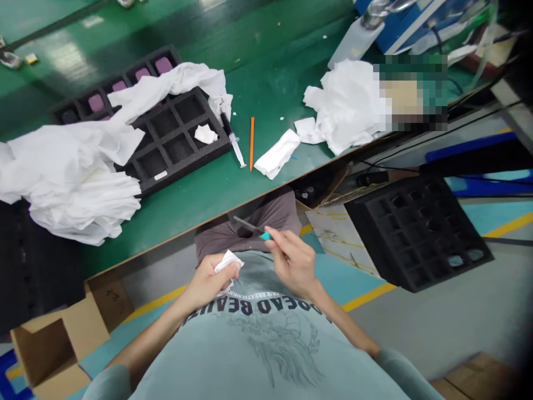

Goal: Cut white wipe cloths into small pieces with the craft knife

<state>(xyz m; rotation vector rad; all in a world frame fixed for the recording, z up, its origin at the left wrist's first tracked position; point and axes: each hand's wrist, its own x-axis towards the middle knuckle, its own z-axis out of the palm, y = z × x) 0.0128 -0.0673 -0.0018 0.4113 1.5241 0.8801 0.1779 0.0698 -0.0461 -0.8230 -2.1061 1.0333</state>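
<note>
Below the green table's edge (175, 233), both hands are close to my chest. My left hand (210, 280) is closed around a small crumpled white wipe (228, 261). My right hand (291, 261) pinches a thin tool with a teal grip and a dark slender tip (250, 225) that points left, just above the wipe. The two hands are a short gap apart. On the table lie an orange stick (252, 141), a syringe (234, 141) and a folded white wipe (278, 154).
A black foam tray (175, 139) with square pockets lies on the table, partly under white cloths (70, 172). More crumpled cloth (350, 105) sits at the right. A second black foam tray (416, 233) stands beside my knee. An open cardboard box (54, 344) is at the lower left.
</note>
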